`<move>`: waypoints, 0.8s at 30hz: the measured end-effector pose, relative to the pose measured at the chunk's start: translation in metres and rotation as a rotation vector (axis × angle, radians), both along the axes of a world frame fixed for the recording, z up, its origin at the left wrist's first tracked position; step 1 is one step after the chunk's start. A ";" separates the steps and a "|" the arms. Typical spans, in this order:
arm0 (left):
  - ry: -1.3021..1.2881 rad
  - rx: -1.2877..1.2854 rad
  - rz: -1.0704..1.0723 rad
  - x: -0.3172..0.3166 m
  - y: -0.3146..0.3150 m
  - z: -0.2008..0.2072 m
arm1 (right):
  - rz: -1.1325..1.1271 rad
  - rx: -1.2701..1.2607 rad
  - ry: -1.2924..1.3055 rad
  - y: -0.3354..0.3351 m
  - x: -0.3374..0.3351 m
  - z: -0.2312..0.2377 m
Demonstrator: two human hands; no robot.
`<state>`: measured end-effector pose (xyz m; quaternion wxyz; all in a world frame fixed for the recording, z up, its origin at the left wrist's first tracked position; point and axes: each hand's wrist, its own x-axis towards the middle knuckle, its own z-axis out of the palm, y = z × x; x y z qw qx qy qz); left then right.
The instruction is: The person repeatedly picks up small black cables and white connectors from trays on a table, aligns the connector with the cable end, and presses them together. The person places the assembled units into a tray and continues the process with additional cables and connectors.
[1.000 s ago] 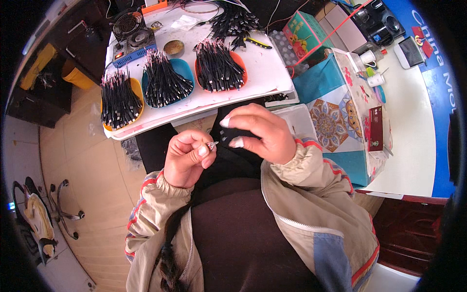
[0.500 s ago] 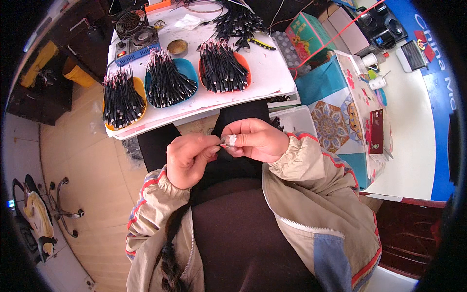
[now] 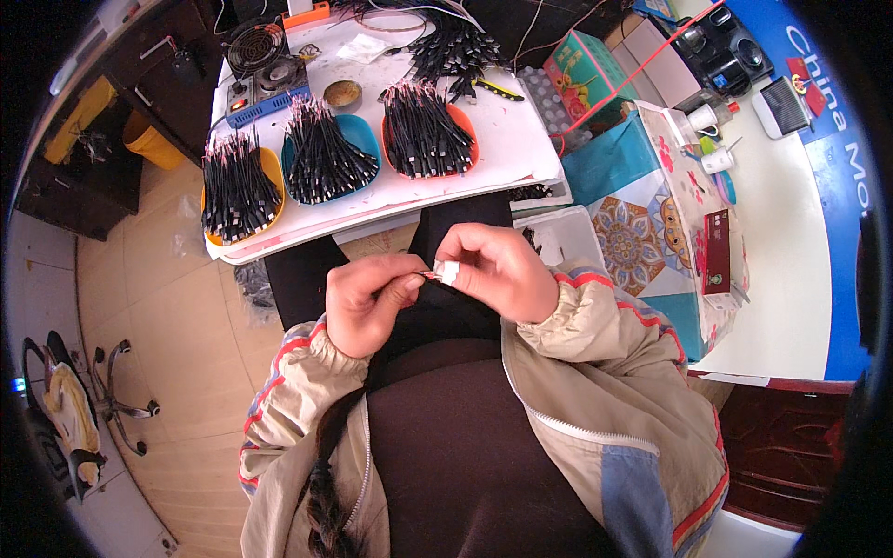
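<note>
Above my lap, my left hand [image 3: 366, 302] pinches some thin reddish wires [image 3: 430, 274] between thumb and forefinger. Facing it, my right hand [image 3: 502, 277] is closed in a pinch at the wires' other end. Something white, perhaps tape or a wrap, covers its thumb tip [image 3: 448, 272]; the fingers hide most of the wires. Beyond the hands, three bowls on the white table hold bundles of short black cables with pinkish wire ends: a yellow bowl [image 3: 273, 177], a blue bowl [image 3: 358, 130] and an orange-red bowl [image 3: 464, 119].
The white table [image 3: 409, 197] also bears a blue-fronted device [image 3: 270, 110], a round tin [image 3: 342, 94], yellow-handled pliers [image 3: 498, 90] and a heap of black cables [image 3: 451, 51]. Right of my knees is a white box [image 3: 572, 237], beside a patterned cloth [image 3: 633, 223].
My hands have drawn slightly apart, and more of the wires shows between them. The right hand has turned a little, with its fingers more raised. The view has shifted slightly.
</note>
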<state>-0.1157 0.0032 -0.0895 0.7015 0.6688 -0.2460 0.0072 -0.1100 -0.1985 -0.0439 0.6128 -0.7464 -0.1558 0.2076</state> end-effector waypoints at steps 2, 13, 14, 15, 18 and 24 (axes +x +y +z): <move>-0.228 0.177 0.091 0.001 0.001 0.000 | -0.041 0.436 0.557 0.000 0.002 -0.004; 0.760 -0.802 -0.436 0.001 -0.006 -0.008 | 0.031 0.115 -0.725 0.003 0.018 -0.002; 0.776 -0.821 -0.451 0.001 -0.007 -0.007 | 0.036 0.113 -0.743 0.003 0.019 -0.001; 0.763 -0.845 -0.488 0.003 -0.007 -0.007 | 0.038 0.121 -0.764 0.003 0.021 0.000; 0.764 -0.841 -0.534 0.007 -0.006 -0.003 | 0.042 0.167 -0.778 0.006 0.023 0.002; 0.562 -0.569 -0.297 0.015 -0.003 0.016 | -0.076 0.543 -0.340 0.025 0.018 -0.006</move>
